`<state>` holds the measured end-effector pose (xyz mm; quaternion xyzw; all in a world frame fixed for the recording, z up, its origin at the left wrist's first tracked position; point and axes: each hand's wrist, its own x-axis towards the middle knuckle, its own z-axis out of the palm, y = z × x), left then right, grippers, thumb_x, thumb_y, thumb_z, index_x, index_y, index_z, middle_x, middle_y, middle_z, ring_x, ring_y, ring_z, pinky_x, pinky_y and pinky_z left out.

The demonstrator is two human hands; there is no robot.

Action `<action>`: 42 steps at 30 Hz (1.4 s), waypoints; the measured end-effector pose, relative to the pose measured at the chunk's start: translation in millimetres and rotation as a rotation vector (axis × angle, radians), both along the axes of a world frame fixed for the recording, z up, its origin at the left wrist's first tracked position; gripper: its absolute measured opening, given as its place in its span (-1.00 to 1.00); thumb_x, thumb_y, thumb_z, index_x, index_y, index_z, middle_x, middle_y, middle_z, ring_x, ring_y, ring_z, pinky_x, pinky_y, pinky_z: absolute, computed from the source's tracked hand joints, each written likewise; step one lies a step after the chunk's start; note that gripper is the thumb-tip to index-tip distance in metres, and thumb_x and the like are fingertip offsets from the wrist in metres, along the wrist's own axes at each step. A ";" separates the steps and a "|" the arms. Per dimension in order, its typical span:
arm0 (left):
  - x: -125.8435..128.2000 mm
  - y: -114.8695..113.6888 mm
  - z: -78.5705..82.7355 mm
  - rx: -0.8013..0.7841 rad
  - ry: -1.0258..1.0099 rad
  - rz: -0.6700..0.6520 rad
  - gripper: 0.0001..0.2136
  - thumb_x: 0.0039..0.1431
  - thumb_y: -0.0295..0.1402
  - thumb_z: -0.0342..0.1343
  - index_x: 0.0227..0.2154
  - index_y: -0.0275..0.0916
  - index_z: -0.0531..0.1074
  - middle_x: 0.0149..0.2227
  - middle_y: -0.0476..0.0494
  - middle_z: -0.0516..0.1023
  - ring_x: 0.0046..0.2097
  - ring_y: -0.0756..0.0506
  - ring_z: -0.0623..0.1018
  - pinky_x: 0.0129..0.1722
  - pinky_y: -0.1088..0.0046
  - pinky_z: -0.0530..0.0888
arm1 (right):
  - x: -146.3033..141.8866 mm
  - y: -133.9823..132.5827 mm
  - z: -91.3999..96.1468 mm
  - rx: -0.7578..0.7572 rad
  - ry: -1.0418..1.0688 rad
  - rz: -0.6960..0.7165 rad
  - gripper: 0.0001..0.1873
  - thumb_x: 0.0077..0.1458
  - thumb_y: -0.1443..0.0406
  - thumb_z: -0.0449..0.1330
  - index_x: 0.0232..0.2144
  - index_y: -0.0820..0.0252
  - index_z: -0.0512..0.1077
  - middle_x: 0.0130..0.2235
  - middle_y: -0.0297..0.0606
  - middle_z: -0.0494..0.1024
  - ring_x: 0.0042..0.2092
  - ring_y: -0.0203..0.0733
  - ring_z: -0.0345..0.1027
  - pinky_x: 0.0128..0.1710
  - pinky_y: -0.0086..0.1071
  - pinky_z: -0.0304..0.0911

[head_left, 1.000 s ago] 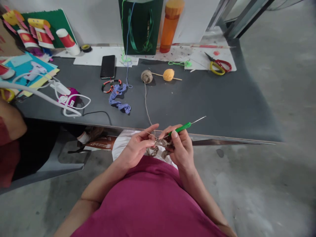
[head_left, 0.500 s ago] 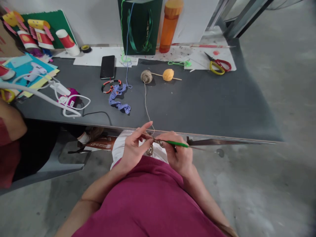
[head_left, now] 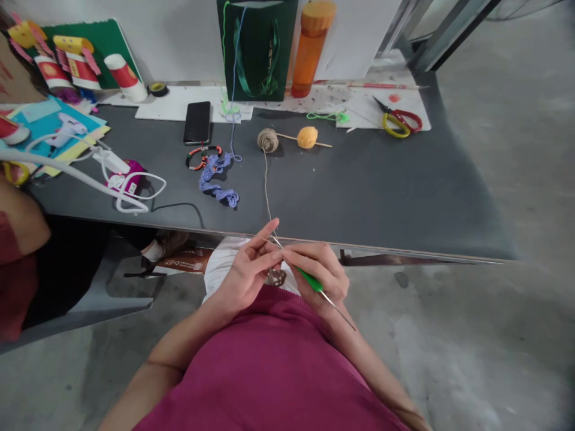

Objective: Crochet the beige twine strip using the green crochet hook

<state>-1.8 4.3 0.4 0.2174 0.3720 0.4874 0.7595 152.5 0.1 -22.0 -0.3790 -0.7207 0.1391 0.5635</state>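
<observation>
My right hand [head_left: 321,272] is closed round a crochet hook with a green handle [head_left: 311,280]; its metal tip points up and left, its thin rear shaft down and right. My left hand [head_left: 249,269] pinches a small brown crochet piece [head_left: 275,276], which hangs below the fingers, mostly hidden. The left index finger is raised, with yarn near it. A strand of beige yarn [head_left: 266,188] runs from a yarn ball [head_left: 268,140] on the table down to my hands. Both hands are close together above my lap, at the table's front edge.
On the grey table [head_left: 381,191] lie blue-purple crochet [head_left: 218,190], a beaded bracelet [head_left: 197,158], a phone [head_left: 196,123], a yellow ball on a stick [head_left: 307,137] and scissors [head_left: 399,121]. Behind stand a green paper bag [head_left: 256,54] and an orange bottle [head_left: 309,57]. A person [head_left: 22,263] sits at left.
The crochet hook has swung from nearly level to a slant, its rear end now lower and its metal tip visible near the left index finger. My right fingers have shifted with it.
</observation>
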 end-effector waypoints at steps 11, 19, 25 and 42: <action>-3.6 5.8 -1.6 -0.138 -0.210 -0.101 -0.51 -0.07 -0.47 0.43 0.00 -0.15 0.62 -0.51 0.12 0.39 -0.48 0.13 0.38 -0.43 0.62 0.36 | -3.9 -10.2 -4.3 -0.433 0.456 -0.249 -0.88 0.26 0.17 0.24 -0.25 0.04 0.55 -0.34 -0.30 0.68 -0.33 -0.18 0.60 -0.35 -0.31 0.52; 1.9 -0.4 0.5 0.034 -0.019 -0.082 -0.44 -0.06 -0.45 0.44 0.07 -0.03 0.59 -0.40 0.08 0.51 -0.45 0.11 0.36 -0.36 0.51 0.36 | -16.0 -5.5 -9.1 -0.648 0.691 -0.002 -0.75 0.21 0.05 0.28 -0.32 0.08 0.55 -0.38 -0.34 0.67 -0.59 -0.37 0.33 -0.69 -0.51 0.15; 3.9 -1.2 -0.9 0.085 0.052 -0.010 -0.44 -0.03 -0.34 0.46 0.11 -0.04 0.56 -0.38 0.06 0.56 -0.48 0.12 0.37 -0.41 0.53 0.38 | -11.6 -6.0 -2.5 -0.388 0.393 -0.013 -0.88 0.26 0.26 0.26 -0.22 0.00 0.62 -0.24 -0.30 0.74 -0.34 -0.20 0.58 -0.40 -0.33 0.49; -2.7 5.0 -2.2 -0.016 -0.091 -0.148 -0.51 -0.06 -0.46 0.45 -0.01 0.00 0.64 -0.49 0.11 0.47 -0.55 0.17 0.30 -0.48 0.60 0.30 | -20.8 -8.4 -0.5 -0.587 0.738 -0.186 -0.79 0.22 0.07 0.27 -0.30 0.06 0.50 -0.51 -0.41 0.62 -0.70 -0.39 0.23 -0.77 -0.53 0.08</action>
